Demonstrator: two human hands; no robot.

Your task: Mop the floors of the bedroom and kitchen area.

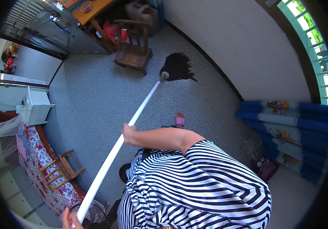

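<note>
Fingers [125, 129] of right hand [130, 134] and left hand [71, 219] are grasping smooth white pole [108, 165], shaggy mop [177, 66] fanning at its tip, near end cropped.

Slants away through the grip as a mop [113, 160], straight and white-poled, then spreads flat in ragged black strands [177, 66], well beyond and rightward.

A head-worn fisheye camera looks down and ahead, with the striped shirt [209, 183] close below and gray floor [91, 87] farther off.
</note>
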